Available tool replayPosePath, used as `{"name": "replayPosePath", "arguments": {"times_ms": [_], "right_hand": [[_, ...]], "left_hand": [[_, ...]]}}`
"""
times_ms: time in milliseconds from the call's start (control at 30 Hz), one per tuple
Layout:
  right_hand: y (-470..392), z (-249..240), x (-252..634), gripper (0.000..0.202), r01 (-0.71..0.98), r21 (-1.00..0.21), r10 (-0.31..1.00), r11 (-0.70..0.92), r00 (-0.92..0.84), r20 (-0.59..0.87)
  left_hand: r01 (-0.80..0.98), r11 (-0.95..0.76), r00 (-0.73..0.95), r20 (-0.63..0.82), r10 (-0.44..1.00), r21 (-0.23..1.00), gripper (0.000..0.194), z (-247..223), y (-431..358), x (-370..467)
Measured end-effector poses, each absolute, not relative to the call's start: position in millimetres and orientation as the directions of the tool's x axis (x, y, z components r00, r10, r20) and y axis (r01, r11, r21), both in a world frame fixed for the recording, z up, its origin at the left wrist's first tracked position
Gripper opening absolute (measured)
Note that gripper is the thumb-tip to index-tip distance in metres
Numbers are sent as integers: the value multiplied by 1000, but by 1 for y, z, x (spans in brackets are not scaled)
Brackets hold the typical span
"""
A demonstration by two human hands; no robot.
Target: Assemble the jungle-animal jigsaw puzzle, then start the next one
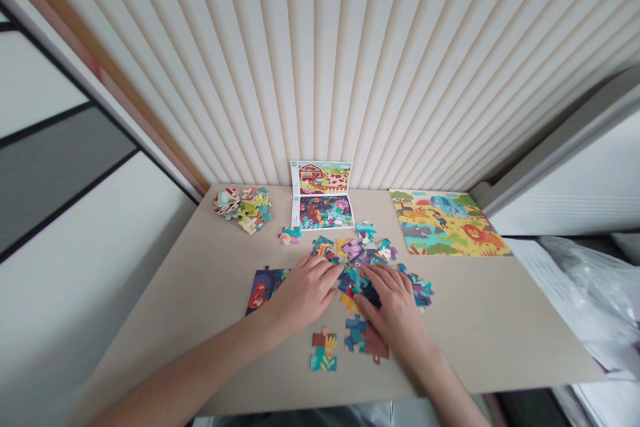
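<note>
Both hands are at a loose pile of puzzle pieces [357, 280] in the middle of the table. My left hand [311, 287] comes in from the left with its fingers bent together at the pile's edge; whatever is at its fingertips is hidden. On the pile's right side lies my right hand [395, 292], fingers spread over the pieces and thumb apart. A joined dark section with a red fox [260, 290] is partly covered by my left hand. Closer to me are a small joined section [324, 350] and a blue and brown section [365, 339], near my right wrist.
A folded picture card [325, 212] stands against the pleated wall [325, 67]. Another heap of pieces [245, 207] sits at the back left of the table [200, 307]. A completed animal puzzle [445, 224] lies at the back right. Plastic wrapping [595, 280] is beyond the right edge.
</note>
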State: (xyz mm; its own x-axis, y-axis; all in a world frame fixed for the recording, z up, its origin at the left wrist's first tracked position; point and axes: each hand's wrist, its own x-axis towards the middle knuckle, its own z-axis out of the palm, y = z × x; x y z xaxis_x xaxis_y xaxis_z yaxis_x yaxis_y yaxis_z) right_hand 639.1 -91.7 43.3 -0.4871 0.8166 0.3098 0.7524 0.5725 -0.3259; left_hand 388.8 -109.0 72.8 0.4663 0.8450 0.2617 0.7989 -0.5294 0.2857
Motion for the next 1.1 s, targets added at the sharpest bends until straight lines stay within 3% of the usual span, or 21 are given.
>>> {"name": "replayPosePath", "arguments": {"times_ms": [400, 567, 700, 900, 1100], "right_hand": [[-92, 42, 636, 48, 686, -374, 780, 623, -514, 357], [-82, 38, 661, 40, 729, -368, 804, 577, -429, 412], [-66, 27, 683, 46, 790, -383, 842, 478, -290, 454], [-69, 28, 691, 46, 809, -326, 849, 489, -355, 391], [-114, 39, 703, 29, 786, -429, 888, 446, -330, 319]], "left_hand": [[789, -522, 470, 228, 853, 325, 71, 58, -94, 382], [775, -551, 502, 226, 834, 311, 72, 55, -98, 384], [765, -569, 528, 212, 823, 303, 70, 57, -103, 390], [787, -544, 512, 184, 839, 292, 64, 61, -105, 397], [799, -530, 483, 220, 847, 283, 68, 74, -96, 377]]}}
